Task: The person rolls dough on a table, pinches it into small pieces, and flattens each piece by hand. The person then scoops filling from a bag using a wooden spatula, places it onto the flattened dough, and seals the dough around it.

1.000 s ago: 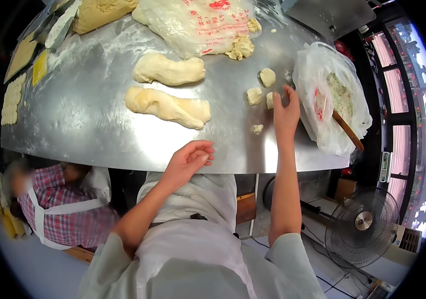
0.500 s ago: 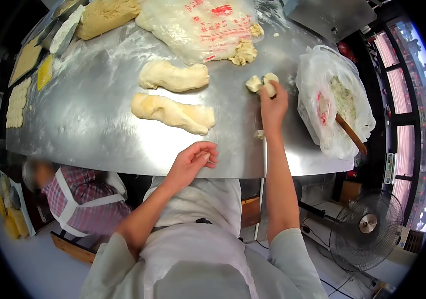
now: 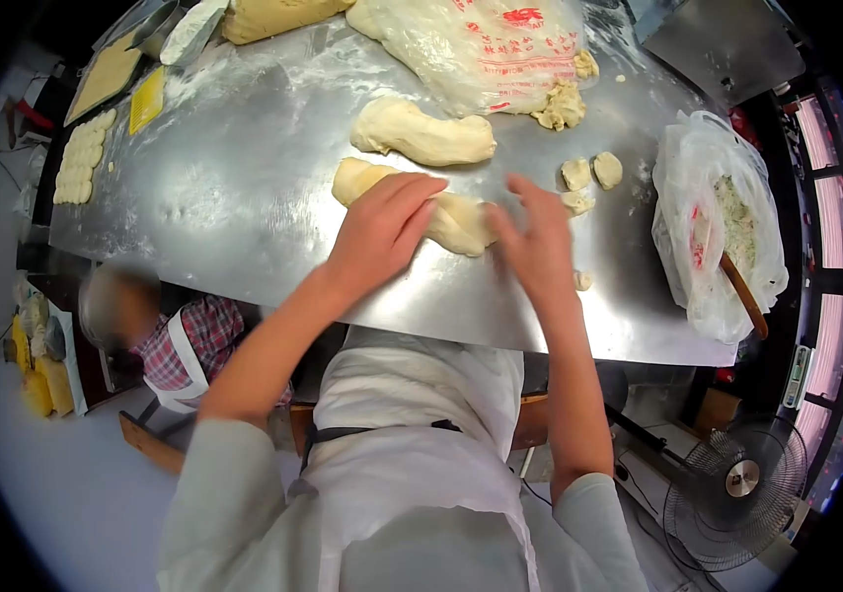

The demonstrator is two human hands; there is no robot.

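Observation:
Two thick dough rolls lie on the steel table. My left hand is laid over the nearer dough roll, its fingers close together and curled across the top; the thumb is partly hidden. At that roll's right end is my right hand, thumb and fingers apart, slightly blurred. Whether it touches the dough I cannot tell. Just beyond lies the farther dough roll, untouched. Small cut dough pieces sit right of my right hand, and a smaller dough bit lies beside its wrist.
A printed plastic bag covers dough at the back, with a lump sticking out. On the right stands a bag of filling with a wooden handle. A fan and a seated person are below.
My right hand has let go of the small dough pieces and moved left to the nearer roll. My left hand has moved from the table edge onto that roll. The view has shifted.

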